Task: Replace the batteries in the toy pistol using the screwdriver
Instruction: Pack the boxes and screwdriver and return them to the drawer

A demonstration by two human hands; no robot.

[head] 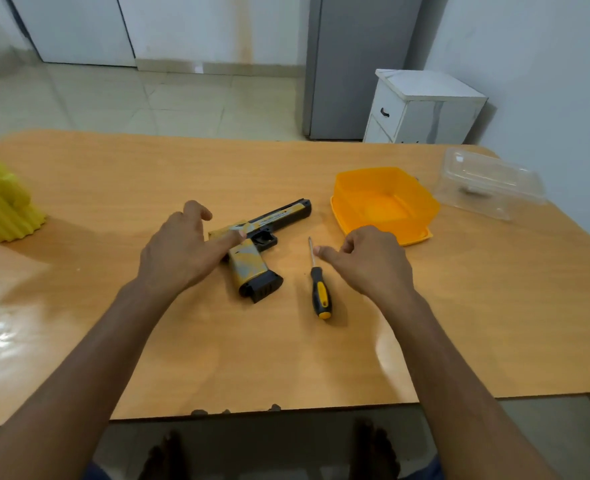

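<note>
A yellow, grey and black toy pistol (267, 233) lies flat on the wooden table (113, 188), barrel pointing right and away, grip toward me. My left hand (179, 251) hovers over its rear end with fingers apart, thumb resting on or just above the slide; it grips nothing. To the pistol's right lies a screwdriver (319, 289) with a black and yellow handle, tip pointing away. Just right of the screwdriver's shaft, my right hand (369, 261) is loosely curled and empty, its thumb tip close to the shaft.
An orange plastic tub (385, 202) stands on its lid behind my right hand. A clear plastic clamshell box (491, 183) sits at the far right corner. A yellow ribbed vase (2, 206) stands at the left edge. Beyond the table stands a white cabinet (421, 109).
</note>
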